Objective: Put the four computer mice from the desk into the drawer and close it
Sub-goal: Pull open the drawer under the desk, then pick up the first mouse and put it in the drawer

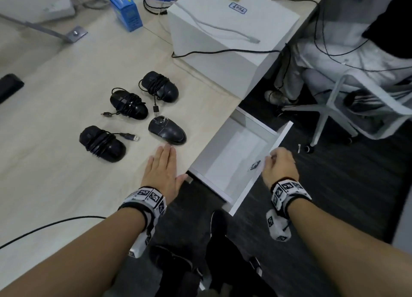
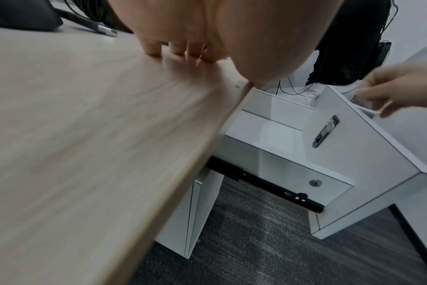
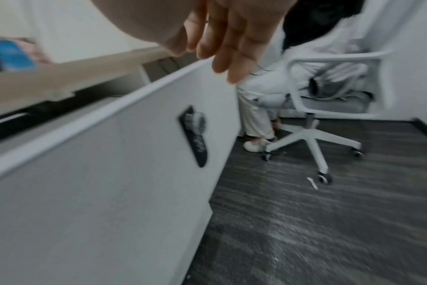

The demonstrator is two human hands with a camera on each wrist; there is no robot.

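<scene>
Four black computer mice lie on the light wooden desk [image 1: 55,174]. Three have cords wrapped round them: the far one [image 1: 160,86], the middle one [image 1: 129,105] and the left one [image 1: 102,144]. A fourth mouse [image 1: 167,130] lies nearest my left hand [image 1: 162,165], which rests flat on the desk by its edge, fingers straight and holding nothing. The white drawer [image 1: 231,156] is pulled out and empty. My right hand [image 1: 279,165] hovers at the top edge of the drawer front [image 3: 110,173], fingers [image 3: 232,48] relaxed and gripping nothing. The left wrist view shows the drawer [image 2: 280,164] on its black rail.
A white box [image 1: 227,29] with cables over it stands at the back of the desk, and a blue box [image 1: 126,11] lies to its left. A white office chair [image 1: 347,109] with a seated person is right of the drawer. A black cable [image 1: 55,224] crosses the near desk.
</scene>
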